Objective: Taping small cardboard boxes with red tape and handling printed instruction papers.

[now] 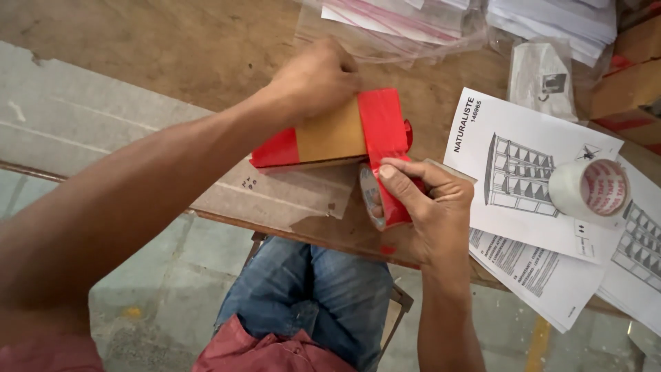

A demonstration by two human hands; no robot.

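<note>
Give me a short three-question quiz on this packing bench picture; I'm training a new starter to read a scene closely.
1. True or false: the left hand presses on top of the cardboard box.
2. What does the right hand hold? A) scissors B) the roll of red tape C) a pen
3. Fill in: the white tape roll rests on printed ____.

Key: 1 true; 2 B; 3 sheets. The red tape runs from the roll up over the box's right end, and the box's left end is also taped red.
</note>
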